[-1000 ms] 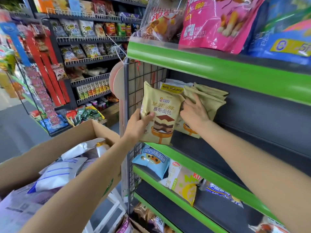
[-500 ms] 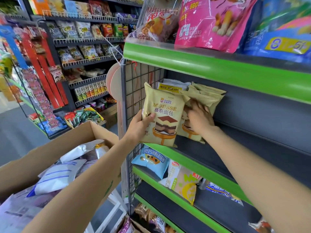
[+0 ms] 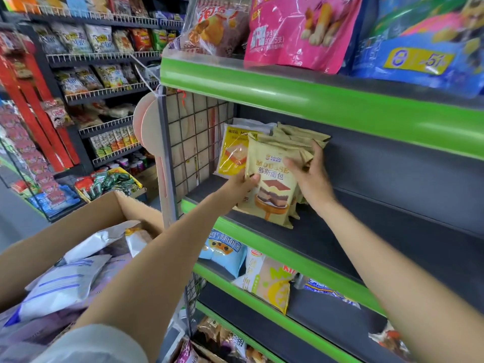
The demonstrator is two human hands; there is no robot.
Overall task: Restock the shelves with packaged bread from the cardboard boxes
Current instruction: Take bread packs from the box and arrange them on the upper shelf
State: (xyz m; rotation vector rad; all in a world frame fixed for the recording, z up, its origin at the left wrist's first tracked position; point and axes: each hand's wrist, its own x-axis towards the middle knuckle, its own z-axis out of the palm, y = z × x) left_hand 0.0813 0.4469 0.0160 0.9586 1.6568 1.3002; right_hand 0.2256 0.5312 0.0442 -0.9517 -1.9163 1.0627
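Now that the front mousse bread packet (image 3: 272, 184) has gone from the shelf lip a second ago to standing on the dark shelf (image 3: 366, 231) against the stack of matching packets (image 3: 301, 138), I judge this placement nearly finished. My left hand (image 3: 242, 183) pinches the packet's left edge; my right hand (image 3: 310, 176) has come round to its right side, fingers curled between it and the stack. Left of the packet stands a yellow bag (image 3: 231, 153); below-left, the cardboard box (image 3: 86, 221) holds more bread.
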